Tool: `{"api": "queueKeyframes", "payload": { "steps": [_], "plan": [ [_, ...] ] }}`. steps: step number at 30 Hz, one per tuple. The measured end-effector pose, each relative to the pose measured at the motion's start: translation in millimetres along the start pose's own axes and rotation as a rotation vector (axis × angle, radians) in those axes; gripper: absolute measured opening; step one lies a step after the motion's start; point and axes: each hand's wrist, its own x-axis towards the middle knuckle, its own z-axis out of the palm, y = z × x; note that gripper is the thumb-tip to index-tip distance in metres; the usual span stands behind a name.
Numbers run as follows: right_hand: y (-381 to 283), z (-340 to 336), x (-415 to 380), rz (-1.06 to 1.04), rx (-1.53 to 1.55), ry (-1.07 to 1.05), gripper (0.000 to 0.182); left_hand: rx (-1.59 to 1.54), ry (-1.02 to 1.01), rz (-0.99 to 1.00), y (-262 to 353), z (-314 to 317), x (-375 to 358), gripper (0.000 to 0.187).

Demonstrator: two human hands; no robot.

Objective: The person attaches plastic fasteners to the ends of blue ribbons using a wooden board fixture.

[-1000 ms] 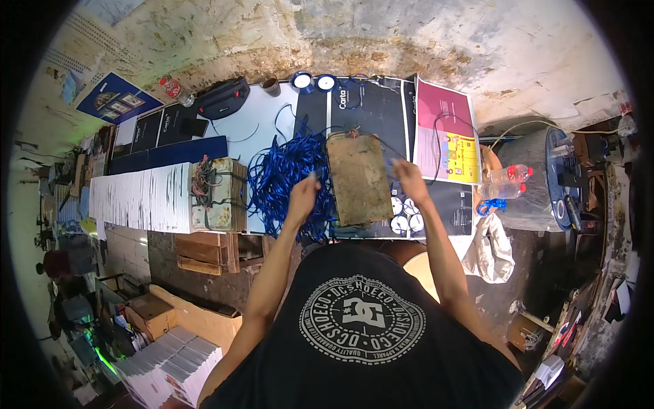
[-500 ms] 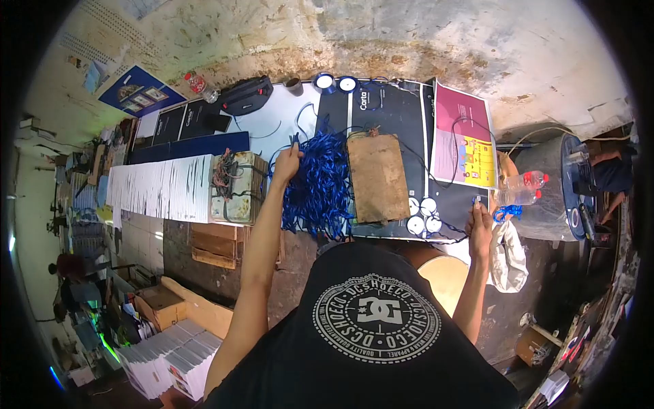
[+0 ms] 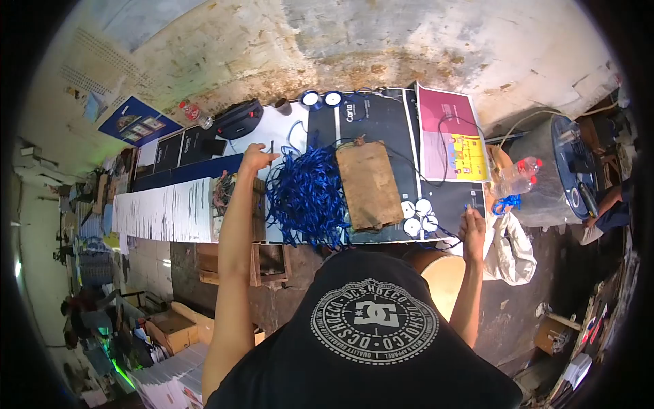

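My left hand [image 3: 257,159] is raised near the left side of a heap of blue ribbons [image 3: 308,194]. A thin dark piece shows between its thumb and fingers, too small to name. At the table's right front corner, my right hand [image 3: 473,228] is closed, with a bit of blue ribbon [image 3: 467,206] at its fingertips. A dark strand [image 3: 443,236] runs along the table edge beside it. Right of the heap lies a worn brown board [image 3: 370,185], and white round spools [image 3: 419,217] lie between that board and my right hand.
A long stack of white paper [image 3: 163,211] lines the left side. Along the back stand a black bag [image 3: 238,120], a cup [image 3: 283,105] and ribbon rolls [image 3: 321,99]. Plastic bottles [image 3: 518,178] are beside a pink and yellow poster [image 3: 449,136]. Another person's arm [image 3: 606,208] shows far right.
My left hand has moved left, off the ribbon heap, and its fingers look more spread. My right hand stays near the table corner. The view has shifted slightly.
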Motion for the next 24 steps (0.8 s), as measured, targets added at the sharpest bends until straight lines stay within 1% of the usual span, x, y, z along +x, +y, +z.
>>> {"api": "queueKeyframes", "payload": {
  "steps": [2,3,4,6,7,10,11,14,16,17,19,20,22,24],
  "plan": [
    [-4,6,2,0.004,-0.028,-0.010,0.029,0.084,-0.040,-0.012,10,-10,-12,0.060],
    [-6,7,2,-0.002,-0.030,-0.009,0.029,0.027,-0.083,-0.043,14,-14,-17,0.051],
    [-8,10,2,-0.007,-0.031,-0.015,0.029,-0.025,-0.088,-0.047,14,-16,-20,0.048],
    [-11,16,3,-0.024,-0.028,-0.046,0.028,-0.128,-0.077,-0.062,13,-29,-25,0.042],
    [-13,17,3,-0.023,-0.021,-0.052,0.028,-0.137,-0.053,-0.055,12,-35,-26,0.032],
    [-9,17,5,-0.028,-0.004,-0.062,0.028,-0.232,-0.033,-0.071,23,-58,-43,0.028],
    [-8,17,5,-0.027,-0.002,-0.065,0.028,-0.202,-0.013,-0.092,31,-67,-51,0.025],
    [-5,15,5,-0.024,0.009,-0.062,0.028,-0.322,-0.085,0.052,21,-100,-50,0.022],
    [-9,17,3,-0.024,0.023,-0.062,0.028,-0.406,-0.162,0.104,33,-138,-64,0.019],
    [-11,19,2,-0.036,0.012,-0.052,0.028,-0.545,-0.133,0.156,33,-156,-73,0.018],
    [-18,23,0,-0.063,0.031,-0.059,0.028,-0.713,-0.061,0.276,53,-184,-104,0.014],
    [-23,24,-1,-0.078,0.038,-0.059,0.029,-0.881,-0.097,0.346,60,-194,-118,0.010],
    [-32,34,-3,-0.097,0.012,-0.030,0.025,-0.862,-0.061,0.481,97,-190,-159,0.009],
    [-45,54,-8,-0.138,-0.057,0.072,0.023,-0.793,-0.044,0.565,126,-163,-200,0.017]
  ]
}}
